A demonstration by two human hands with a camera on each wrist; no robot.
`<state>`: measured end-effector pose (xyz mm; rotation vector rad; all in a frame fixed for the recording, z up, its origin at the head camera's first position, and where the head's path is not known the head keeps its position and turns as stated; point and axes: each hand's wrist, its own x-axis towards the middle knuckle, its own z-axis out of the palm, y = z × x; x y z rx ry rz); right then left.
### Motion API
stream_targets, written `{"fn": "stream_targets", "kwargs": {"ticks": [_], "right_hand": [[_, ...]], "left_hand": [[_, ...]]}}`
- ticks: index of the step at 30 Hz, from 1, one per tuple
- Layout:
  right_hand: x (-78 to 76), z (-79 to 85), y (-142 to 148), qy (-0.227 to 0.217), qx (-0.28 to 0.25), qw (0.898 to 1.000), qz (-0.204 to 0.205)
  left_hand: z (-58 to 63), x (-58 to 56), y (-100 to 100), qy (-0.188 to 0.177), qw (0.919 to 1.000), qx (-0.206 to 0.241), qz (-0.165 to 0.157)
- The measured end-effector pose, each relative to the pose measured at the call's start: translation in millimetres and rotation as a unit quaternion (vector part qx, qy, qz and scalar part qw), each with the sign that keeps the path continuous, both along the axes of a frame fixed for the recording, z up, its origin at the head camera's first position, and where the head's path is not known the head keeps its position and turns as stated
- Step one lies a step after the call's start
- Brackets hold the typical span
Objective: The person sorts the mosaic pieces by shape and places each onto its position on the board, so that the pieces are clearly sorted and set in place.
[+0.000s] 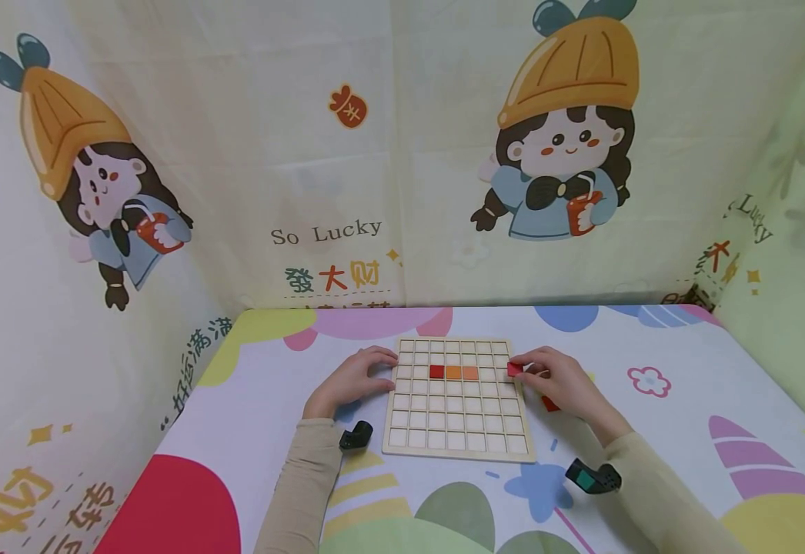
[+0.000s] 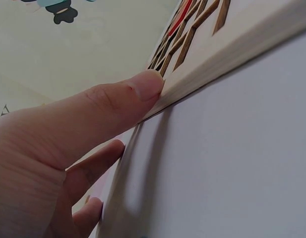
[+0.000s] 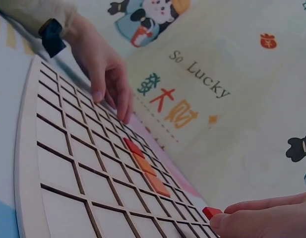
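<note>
A light wooden grid board lies on the table, with a dark red tile, an orange tile and a lighter orange tile side by side in one row. My right hand pinches a red tile between thumb and fingers at the board's right edge; the right wrist view shows this red tile at the fingertips. On the left, my left hand touches the board's edge with its thumb, the fingers spread and fairly straight.
Another red piece lies on the table beneath my right hand, partly hidden by it. The tabletop carries a printed pattern. A printed cloth hangs behind the table and along its sides. Each wrist wears a black device.
</note>
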<state>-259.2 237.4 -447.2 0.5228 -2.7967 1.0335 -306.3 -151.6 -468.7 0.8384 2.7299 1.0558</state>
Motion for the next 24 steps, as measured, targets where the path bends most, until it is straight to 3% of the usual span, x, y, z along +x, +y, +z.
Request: {"fn": "stream_targets", "kwargs": {"ticks": [24], "right_hand": [[-5.5, 1.0, -15, -0.025, -0.010, 1.000, -0.002]], "left_hand": [[1.6, 1.1, 2, -0.018, 0.9998, 0.003, 0.009]]}}
